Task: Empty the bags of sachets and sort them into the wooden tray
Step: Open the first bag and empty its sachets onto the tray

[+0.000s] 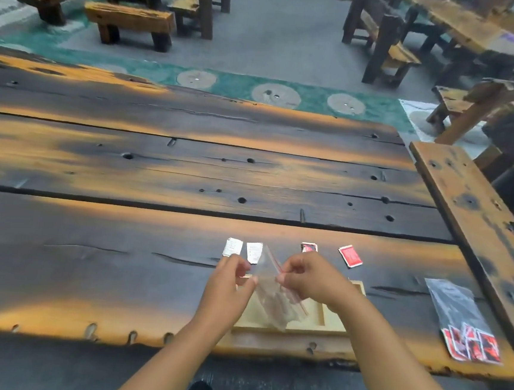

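Observation:
A clear zip bag (272, 302) with a red seal hangs over the pale wooden tray (333, 324) near the table's front edge. My left hand (231, 278) pinches its left lip and my right hand (306, 278) pinches the right lip by the red seal. The bag looks empty. Two white sachets (232, 247) (254, 252) lie just beyond my left hand. One red sachet (308, 247) peeks out behind my right hand, and another red sachet (350, 256) lies further right. A second clear bag (462, 318) holding several red sachets rests at the right.
The dark plank table (158, 170) stretches far ahead and to the left. A wooden bench (471, 219) runs along the table's right side. More benches and tables stand on the grey floor beyond. My shoes show below the table's edge.

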The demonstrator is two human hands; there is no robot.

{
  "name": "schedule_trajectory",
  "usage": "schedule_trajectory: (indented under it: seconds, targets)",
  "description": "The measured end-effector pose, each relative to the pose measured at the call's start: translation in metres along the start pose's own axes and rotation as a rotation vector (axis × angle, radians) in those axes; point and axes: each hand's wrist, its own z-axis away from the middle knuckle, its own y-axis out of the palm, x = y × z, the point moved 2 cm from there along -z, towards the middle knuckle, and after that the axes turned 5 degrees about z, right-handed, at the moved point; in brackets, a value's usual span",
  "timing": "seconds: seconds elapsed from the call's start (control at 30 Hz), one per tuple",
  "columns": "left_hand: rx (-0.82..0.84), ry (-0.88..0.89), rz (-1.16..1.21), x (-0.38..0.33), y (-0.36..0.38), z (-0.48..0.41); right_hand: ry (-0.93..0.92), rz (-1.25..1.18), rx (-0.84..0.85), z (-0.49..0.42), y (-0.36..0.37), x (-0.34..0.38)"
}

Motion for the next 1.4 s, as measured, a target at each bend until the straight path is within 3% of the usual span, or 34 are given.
schedule_trajectory:
  seconds: [0.13,0.33,0.53,0.73,0.97,1.17,1.27,1.4]
  targets:
    - [0.195,-0.234,0.408,-0.018,0.013,0.007,0.047,-0.151,0.015,0.008,0.002,-0.009]
    - [0.238,-0.302,0.474,-0.02,0.034,0.012,0.113,-0.15,-0.038,0.02,0.004,-0.022]
    - [0.281,-0.381,0.491,-0.021,0.05,0.01,0.02,0.001,-0.126,0.028,0.013,-0.022]
    - [0.286,-0.39,0.492,-0.019,0.045,0.004,-0.081,-0.214,0.056,0.033,0.016,-0.022]
    - [0.277,-0.32,0.365,-0.02,0.037,0.001,-0.071,-0.288,0.099,0.033,0.017,-0.021]
    - [0.496,-0.299,0.258,-0.024,0.03,0.004,-0.067,-0.281,0.074,0.028,0.023,-0.017]
    - [0.507,-0.264,0.381,-0.022,0.027,0.005,-0.077,-0.363,0.093,0.028,0.025,-0.01]
    - [0.451,-0.269,0.739,-0.017,0.031,0.005,-0.082,-0.63,0.046,0.023,0.032,-0.013]
